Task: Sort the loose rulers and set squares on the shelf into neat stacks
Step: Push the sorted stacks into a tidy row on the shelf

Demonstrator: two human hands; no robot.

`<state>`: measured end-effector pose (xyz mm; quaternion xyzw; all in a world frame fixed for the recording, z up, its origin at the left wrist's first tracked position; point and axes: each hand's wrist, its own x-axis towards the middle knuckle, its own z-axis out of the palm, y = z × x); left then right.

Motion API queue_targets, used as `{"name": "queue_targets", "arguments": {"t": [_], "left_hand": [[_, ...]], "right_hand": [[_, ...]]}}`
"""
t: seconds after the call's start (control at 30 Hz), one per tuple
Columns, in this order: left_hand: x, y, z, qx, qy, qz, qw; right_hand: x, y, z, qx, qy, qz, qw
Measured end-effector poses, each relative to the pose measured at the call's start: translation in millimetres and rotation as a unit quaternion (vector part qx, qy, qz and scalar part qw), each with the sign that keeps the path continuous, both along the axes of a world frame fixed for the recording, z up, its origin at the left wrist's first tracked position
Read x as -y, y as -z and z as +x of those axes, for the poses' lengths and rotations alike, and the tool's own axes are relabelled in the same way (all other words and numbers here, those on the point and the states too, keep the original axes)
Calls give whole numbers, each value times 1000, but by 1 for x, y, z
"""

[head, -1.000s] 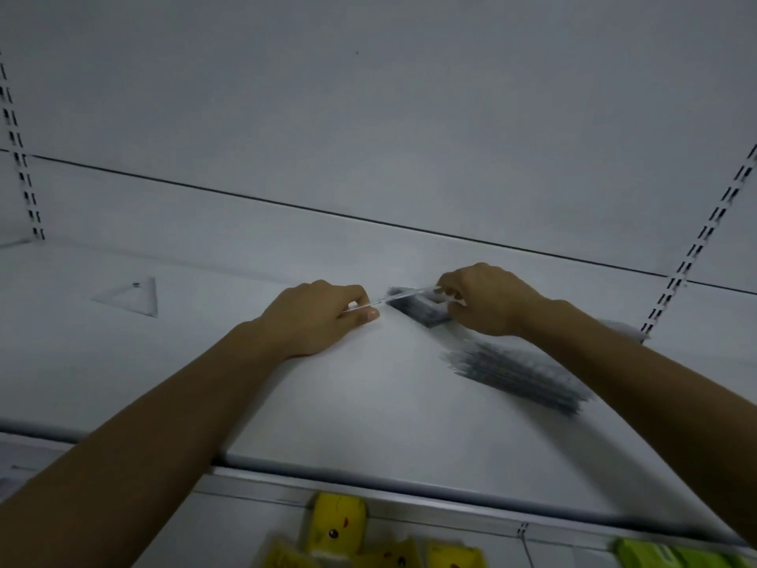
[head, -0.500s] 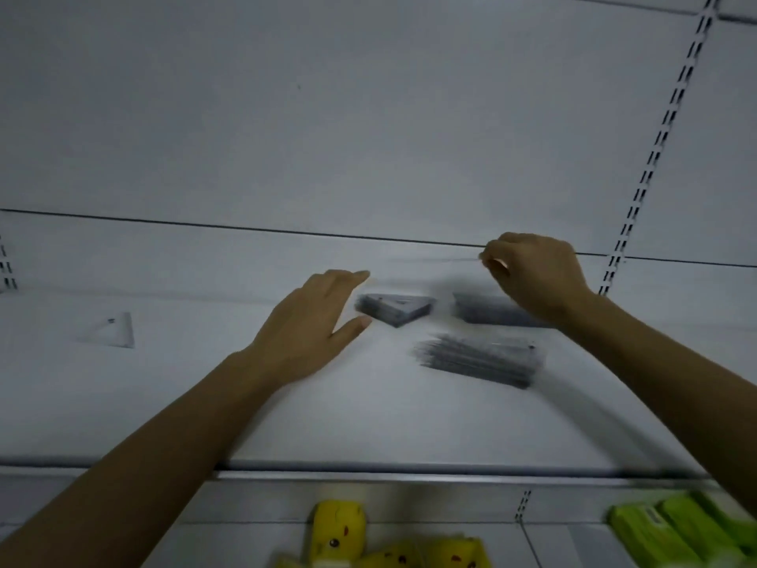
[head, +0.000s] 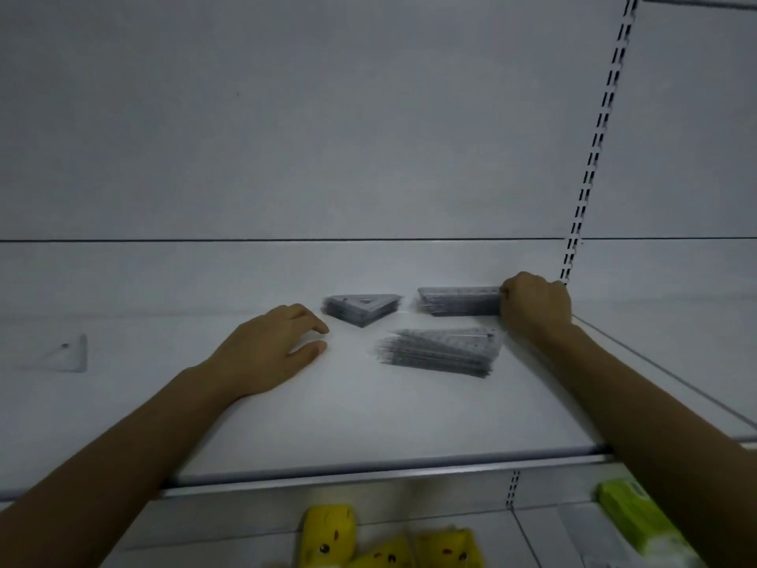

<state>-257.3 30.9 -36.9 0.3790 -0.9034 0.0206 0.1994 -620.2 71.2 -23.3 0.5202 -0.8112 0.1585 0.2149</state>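
Three grey stacks lie on the white shelf (head: pixel 368 420). A stack of small set squares (head: pixel 362 308) sits at the back middle. A stack of straight rulers (head: pixel 458 301) lies at the back right, and a stack of long set squares (head: pixel 442 352) lies in front of it. My right hand (head: pixel 534 307) is curled against the right end of the ruler stack; what its fingers hold is hidden. My left hand (head: pixel 270 348) rests on the shelf left of the small set squares, fingers apart, holding nothing. One clear set square (head: pixel 65 356) lies alone at the far left.
A slotted upright (head: pixel 598 141) runs up the back wall behind my right hand. The shelf's metal front edge (head: pixel 368 473) crosses below my arms. On the lower shelf sit yellow packs (head: pixel 327 535) and a green pack (head: pixel 639 522).
My right hand carried a clear ruler from the middle to the back right and came down at the ruler stack's end. My left hand let go of it and settled on the shelf.
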Motion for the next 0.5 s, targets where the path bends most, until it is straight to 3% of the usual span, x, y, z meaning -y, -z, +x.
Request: {"name": "queue_targets", "arguments": {"t": [0.1, 0.27, 0.5], "left_hand": [[-3, -1, 1, -15, -1, 2, 1000], [-10, -5, -1, 17, -9, -28, 999], [-15, -11, 6, 63, -17, -70, 995]], "right_hand": [[-8, -1, 7, 6, -6, -9, 1000], [-24, -37, 36, 47, -103, -117, 987], [-31, -86, 159, 37, -309, -69, 948]]}}
